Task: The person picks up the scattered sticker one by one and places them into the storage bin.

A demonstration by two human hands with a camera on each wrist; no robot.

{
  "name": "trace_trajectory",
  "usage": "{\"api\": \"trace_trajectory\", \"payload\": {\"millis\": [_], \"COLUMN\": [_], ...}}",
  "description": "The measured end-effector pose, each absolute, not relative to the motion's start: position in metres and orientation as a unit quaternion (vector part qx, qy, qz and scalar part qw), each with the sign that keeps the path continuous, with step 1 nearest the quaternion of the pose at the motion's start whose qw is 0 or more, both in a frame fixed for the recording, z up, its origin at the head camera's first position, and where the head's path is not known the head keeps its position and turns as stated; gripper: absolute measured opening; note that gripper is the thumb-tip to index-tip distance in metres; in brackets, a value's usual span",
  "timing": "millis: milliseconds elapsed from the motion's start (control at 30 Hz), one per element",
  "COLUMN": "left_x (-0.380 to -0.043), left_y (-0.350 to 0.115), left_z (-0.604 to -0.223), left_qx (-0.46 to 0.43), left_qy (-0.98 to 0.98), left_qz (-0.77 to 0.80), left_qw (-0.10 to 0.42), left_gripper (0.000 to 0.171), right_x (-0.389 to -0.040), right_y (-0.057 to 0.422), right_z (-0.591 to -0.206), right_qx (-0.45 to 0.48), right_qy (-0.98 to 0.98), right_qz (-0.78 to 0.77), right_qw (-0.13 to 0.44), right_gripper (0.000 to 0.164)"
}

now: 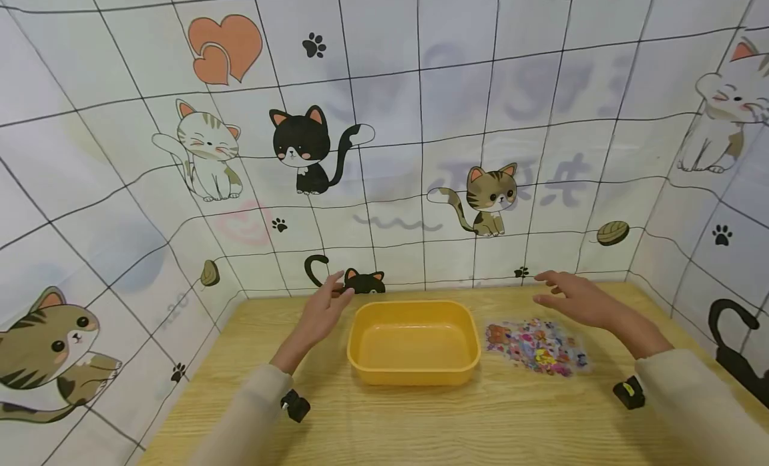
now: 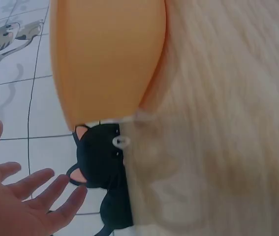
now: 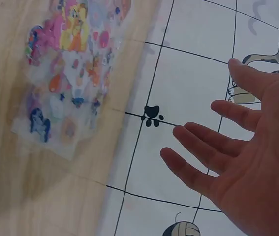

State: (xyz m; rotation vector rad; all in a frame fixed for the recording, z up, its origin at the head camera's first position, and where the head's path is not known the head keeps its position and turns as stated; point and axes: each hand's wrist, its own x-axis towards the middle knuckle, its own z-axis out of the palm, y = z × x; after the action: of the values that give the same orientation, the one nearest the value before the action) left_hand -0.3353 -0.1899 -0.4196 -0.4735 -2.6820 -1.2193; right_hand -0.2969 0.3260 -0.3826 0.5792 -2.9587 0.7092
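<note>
A yellow rectangular plastic basin point(image 1: 414, 376) stands on the wooden table. Above its left side my left hand point(image 1: 318, 312) hovers with fingers spread and nothing in them. My right hand point(image 1: 579, 302) is held in the air behind and above a pile of colourful cartoon sticker sheets point(image 1: 535, 346), its fingers loosely extended and holding nothing. In the right wrist view the clear sheets point(image 3: 70, 73) lie flat on the table, apart from the right hand point(image 3: 247, 142). The left wrist view has the basin's side point(image 2: 107, 64) beyond the left hand point(image 2: 31, 196).
Behind the wooden table point(image 1: 420, 426) rises a white wall covering point(image 1: 384, 185) with black grid lines and cartoon cats, which also runs along both sides. A small black device is strapped at each wrist, the left one point(image 1: 295, 406) and the right one point(image 1: 629, 392).
</note>
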Motion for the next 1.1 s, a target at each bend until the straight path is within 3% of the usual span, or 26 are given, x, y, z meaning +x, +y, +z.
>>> {"api": "trace_trajectory", "payload": {"millis": [300,533,900,1100], "left_x": [-0.324,-0.321,-0.316,-0.314], "left_y": [-0.176,-0.171,-0.164,-0.162], "left_z": [-0.448,-0.464,-0.467,-0.468], "left_qx": [-0.129,-0.112,-0.103,-0.097], "left_qy": [-0.881,-0.87,-0.882,-0.889], "left_qz": [-0.45,-0.476,-0.456,-0.443], "left_qw": [0.061,0.059,0.056,0.067], "left_gripper": [0.053,0.056,0.054,0.051], "right_x": [-0.293,-0.287,-0.284,-0.286], "right_y": [0.331,0.337,0.35,0.351], "right_z": [-0.411,-0.425,-0.442,-0.449], "right_qx": [0.199,0.188,0.142,0.15], "right_qy": [-0.95,-0.953,-0.967,-0.968], "right_qz": [0.238,0.236,0.211,0.2], "right_qw": [0.035,0.028,-0.023,-0.019], "right_gripper": [0.054,0.048,0.051,0.051]}}
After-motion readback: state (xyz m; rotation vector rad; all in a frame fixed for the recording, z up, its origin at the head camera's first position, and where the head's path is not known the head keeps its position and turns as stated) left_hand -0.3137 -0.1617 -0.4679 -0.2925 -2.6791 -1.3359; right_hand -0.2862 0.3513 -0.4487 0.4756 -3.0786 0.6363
